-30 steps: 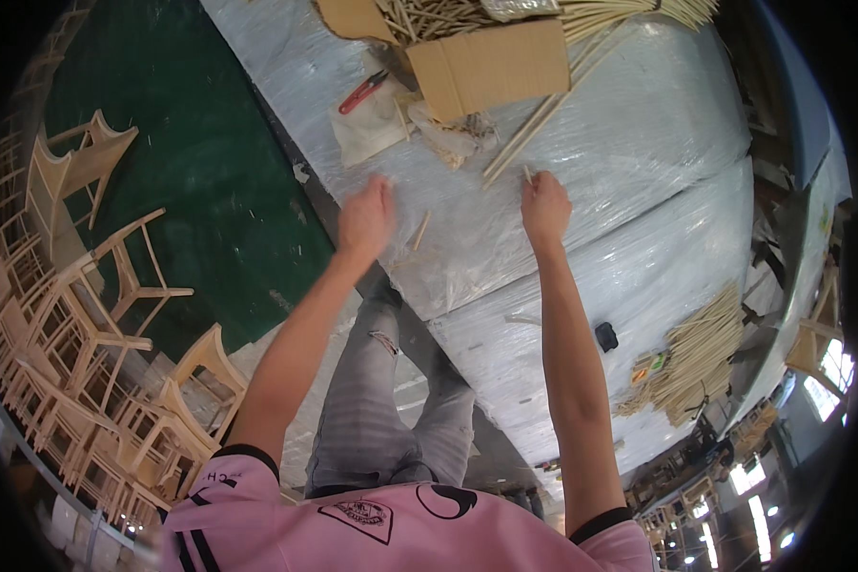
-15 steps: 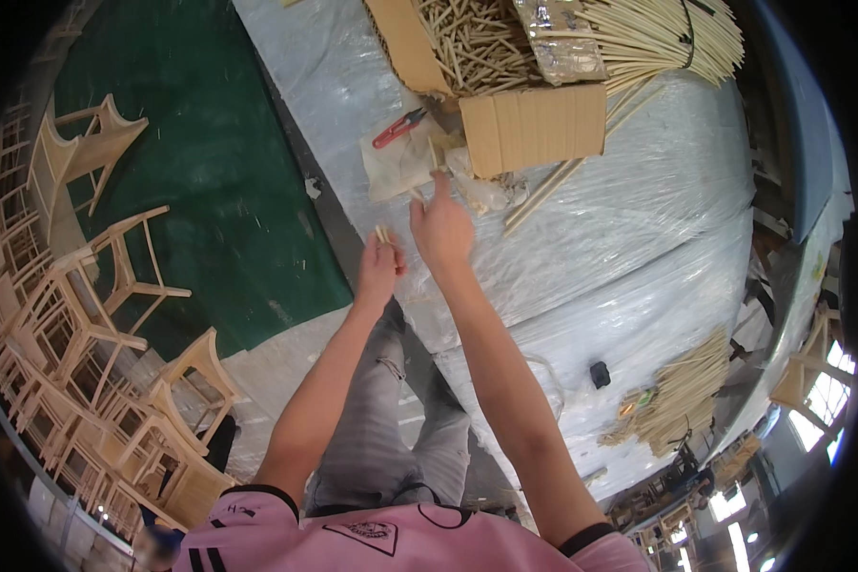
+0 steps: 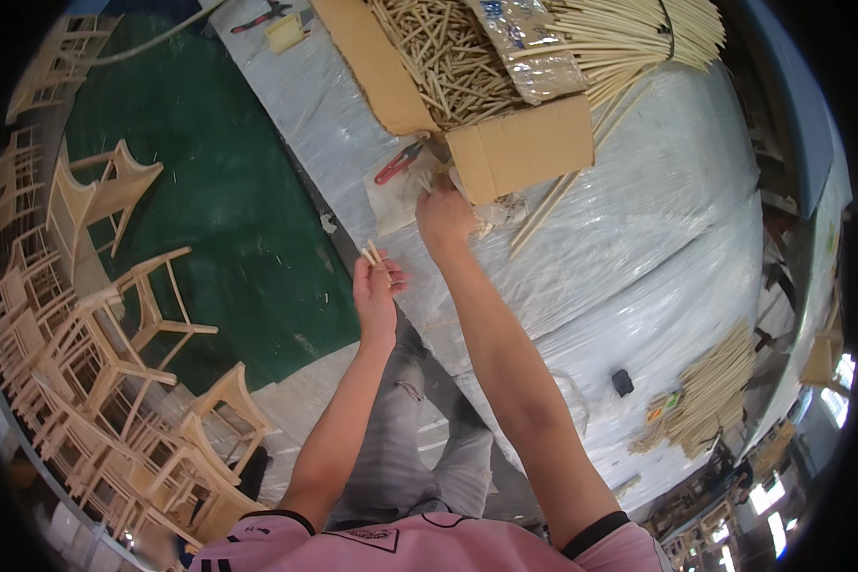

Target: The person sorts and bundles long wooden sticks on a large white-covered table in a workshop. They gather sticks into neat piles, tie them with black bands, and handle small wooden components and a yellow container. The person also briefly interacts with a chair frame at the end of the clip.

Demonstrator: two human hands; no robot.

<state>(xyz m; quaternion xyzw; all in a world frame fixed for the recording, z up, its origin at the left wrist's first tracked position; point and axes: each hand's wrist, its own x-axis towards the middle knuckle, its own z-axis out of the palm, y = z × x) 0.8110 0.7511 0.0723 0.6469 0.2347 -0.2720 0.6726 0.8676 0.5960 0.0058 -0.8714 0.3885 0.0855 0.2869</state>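
Note:
My left hand [image 3: 377, 291] is closed around a few short wooden sticks [image 3: 374, 255], their pale ends poking up past the fingertips. It hovers by the table's edge. Farther forward, my right hand [image 3: 444, 214] reaches to a crumpled sheet of pale paper [image 3: 388, 202] beside the cardboard box's front flap. Its fingers are bent together around something pale that I cannot make out. Red-handled snips [image 3: 397, 165] lie on the paper, just left of that hand. The open cardboard box [image 3: 520, 146] is heaped with short wooden sticks [image 3: 448, 67].
Plastic film covers the table [image 3: 658, 210]. A tied bundle of long rods [image 3: 629, 29] lies beyond the box, with loose rods [image 3: 550, 208] nearer. At right are a small black object [image 3: 623, 382] and thin sticks [image 3: 710, 391]. Wooden chair frames [image 3: 114, 381] crowd the left, past a green surface [image 3: 219, 210].
My view has shifted, bringing pliers and a small yellow item into sight at the far end. My right hand's outstretched finger has curled in by the paper. My left hand still holds its sticks.

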